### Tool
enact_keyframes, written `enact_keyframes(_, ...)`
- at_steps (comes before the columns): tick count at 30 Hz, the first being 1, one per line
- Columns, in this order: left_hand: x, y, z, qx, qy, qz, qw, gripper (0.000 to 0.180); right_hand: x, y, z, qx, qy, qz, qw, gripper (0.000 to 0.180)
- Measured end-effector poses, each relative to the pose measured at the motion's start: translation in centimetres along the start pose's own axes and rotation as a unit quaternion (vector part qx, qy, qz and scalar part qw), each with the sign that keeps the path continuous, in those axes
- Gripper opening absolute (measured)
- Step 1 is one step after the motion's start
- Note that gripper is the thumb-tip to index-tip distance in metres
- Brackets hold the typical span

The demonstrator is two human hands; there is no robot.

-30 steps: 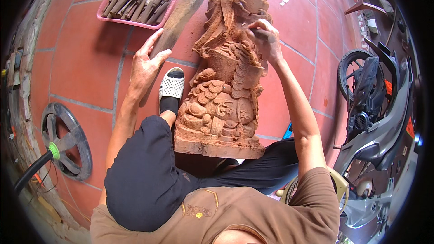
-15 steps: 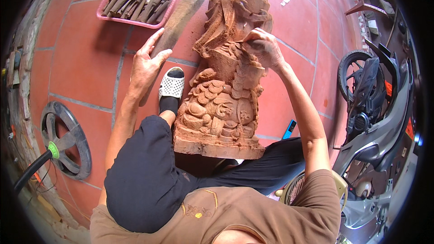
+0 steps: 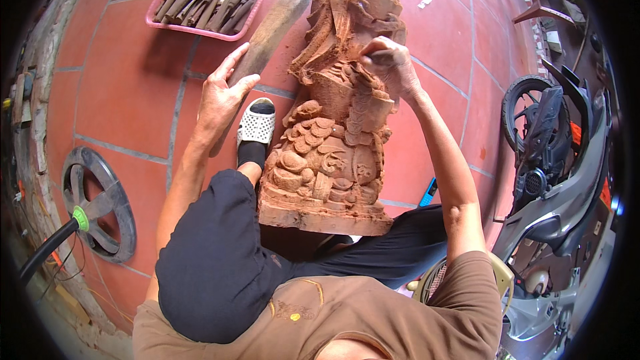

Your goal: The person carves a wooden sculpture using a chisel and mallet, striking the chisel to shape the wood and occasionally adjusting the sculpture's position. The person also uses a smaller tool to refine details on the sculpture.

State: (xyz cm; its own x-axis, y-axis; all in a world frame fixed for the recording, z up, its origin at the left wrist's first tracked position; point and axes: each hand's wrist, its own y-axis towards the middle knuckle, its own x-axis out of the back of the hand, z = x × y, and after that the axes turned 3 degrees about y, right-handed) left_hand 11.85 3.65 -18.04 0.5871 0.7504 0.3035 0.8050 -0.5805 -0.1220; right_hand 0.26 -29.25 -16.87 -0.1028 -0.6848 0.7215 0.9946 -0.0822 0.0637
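Note:
A carved reddish-brown wooden statue lies on its back in front of me, its base toward me and its bearded head at the far end. My left hand grips a long, flat wooden club between thumb and fingers, just left of the statue. Over the statue's upper middle, my right hand is closed in a fist. Something dark and slim shows within its fingers, possibly a tool handle, but its kind is hidden.
A pink plastic basket of dark rod-like tools sits at the far left on red floor tiles. A black spoked wheel-shaped stand is at the left. A blue phone-like object lies right of the base. A grey motorbike stands at the right.
My right hand has lifted slightly away from the carved surface and curled tighter. The left hand still holds the wooden club in nearly the same place. The whole view has shifted a little.

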Motion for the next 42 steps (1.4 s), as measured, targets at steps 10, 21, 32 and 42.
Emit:
enact_keyframes(10,0.2,0.1,0.8,-0.021,0.011,-0.013,1.000,0.060,-5.4,0.2,1.6,0.004,0.004,-0.258,0.966,0.011)
enact_keyframes(21,-0.9,0.1,-0.1,0.011,-0.026,-0.012,1.000,0.059,-4.0,0.5,0.1,0.001,-0.007,-0.222,0.975,0.009)
enact_keyframes(32,-0.8,0.0,0.4,-0.008,-0.002,-0.020,1.000,0.059,-3.3,0.3,0.6,-0.130,0.172,-0.197,0.956,0.010)
enact_keyframes(42,-0.7,-0.1,-0.2,0.001,-0.034,-0.014,0.999,0.058,-2.9,-0.4,0.2,0.003,0.065,-0.055,0.996,0.016)
